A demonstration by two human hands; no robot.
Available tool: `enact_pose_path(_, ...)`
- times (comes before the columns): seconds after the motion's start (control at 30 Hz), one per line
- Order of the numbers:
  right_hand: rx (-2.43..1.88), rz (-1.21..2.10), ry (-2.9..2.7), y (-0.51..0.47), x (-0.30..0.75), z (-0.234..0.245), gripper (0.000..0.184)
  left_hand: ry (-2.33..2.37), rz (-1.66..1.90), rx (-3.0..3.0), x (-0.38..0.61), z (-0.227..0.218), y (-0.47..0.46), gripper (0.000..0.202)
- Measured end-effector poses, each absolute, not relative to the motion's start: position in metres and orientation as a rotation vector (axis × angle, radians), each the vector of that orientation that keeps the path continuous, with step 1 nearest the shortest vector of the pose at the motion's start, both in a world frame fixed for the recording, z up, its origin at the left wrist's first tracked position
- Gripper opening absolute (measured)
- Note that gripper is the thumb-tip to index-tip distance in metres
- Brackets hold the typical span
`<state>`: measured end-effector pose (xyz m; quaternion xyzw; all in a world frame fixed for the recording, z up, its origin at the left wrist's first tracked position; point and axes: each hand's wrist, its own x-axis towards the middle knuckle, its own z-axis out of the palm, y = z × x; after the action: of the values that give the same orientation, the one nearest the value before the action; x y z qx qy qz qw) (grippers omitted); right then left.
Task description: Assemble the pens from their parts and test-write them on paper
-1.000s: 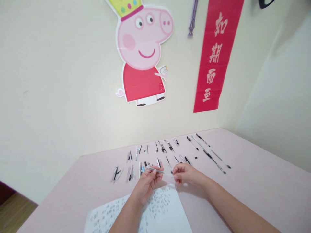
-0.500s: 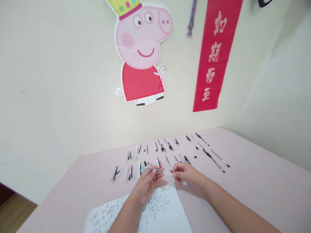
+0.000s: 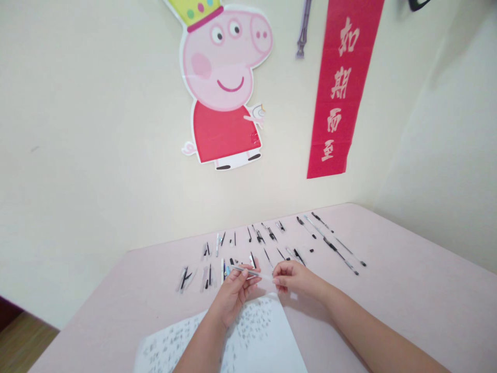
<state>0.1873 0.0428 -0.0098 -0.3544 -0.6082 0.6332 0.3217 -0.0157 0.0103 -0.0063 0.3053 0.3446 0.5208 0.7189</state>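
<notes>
A slim pen barrel (image 3: pixel 253 272), greyish on the left and clear towards the right, lies between my hands just above the table. My left hand (image 3: pixel 236 290) grips its grey part between thumb and fingers, palm turned up. At its clear right end, my right hand (image 3: pixel 294 276) pinches with thumb and forefinger; the fingers cover the tip. Beneath my left hand and forearm is a sheet of handwritten paper (image 3: pixel 267 339). Pen parts (image 3: pixel 227 270) lie right behind my left hand, some of them hidden by it.
Two rows of dismantled pens, refills and caps spread over the pink table (image 3: pixel 407 311). Longer pens (image 3: pixel 341 256) lie at the right, and clear pieces with black refills (image 3: pixel 184 278) at the left. The wall behind bears a cartoon pig cutout (image 3: pixel 227 129) and a red banner (image 3: pixel 336 103).
The view has shifted very slightly. My right hand has edged a little left along with it; both hands keep hold of the pen barrel in nearly the same pose.
</notes>
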Motion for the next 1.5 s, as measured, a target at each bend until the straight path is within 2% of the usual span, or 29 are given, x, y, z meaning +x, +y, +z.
enact_pose_path(0.23, -0.925, 1.667, -1.599, 0.045, 0.19, -0.009, 0.038, 0.756, 1.156, 0.636, -0.014, -0.004, 0.01, 0.013)
enact_pose_path(0.57, -0.877, 1.644, -1.671, 0.047, 0.197, -0.003, 0.032, 0.725, 1.194, 0.574, -0.017, -0.008, 0.013, 0.01)
enact_pose_path(0.7, -1.064, 1.374, -1.718, 0.057, 0.215, 0.003, 0.024, 0.729, 1.234, 0.501, -0.017, -0.006, 0.013, 0.006)
enact_pose_path(0.8, -1.33, 0.853, -1.77, 0.07, 0.24, 0.0, 0.014, 0.729, 1.26, 0.469, -0.017, -0.006, 0.014, 0.006)
enact_pose_path(0.87, -1.517, 0.504, -1.789, 0.079, 0.258, -0.006, 0.013, 0.738, 1.276, 0.46, -0.017, -0.007, 0.015, 0.007)
enact_pose_path(0.97, -1.723, 0.222, -1.819, 0.088, 0.281, -0.017, 0.017, 0.755, 1.294, 0.448, -0.016, -0.008, 0.016, 0.009)
enact_pose_path(1.2, -1.859, 0.119, -1.925, 0.095, 0.296, -0.032, 0.028, 0.753, 1.302, 0.428, -0.016, -0.008, 0.016, 0.01)
enact_pose_path(1.5, -1.824, 0.154, -1.99, 0.095, 0.292, -0.034, 0.022, 0.755, 1.298, 0.427, -0.016, -0.009, 0.017, 0.009)
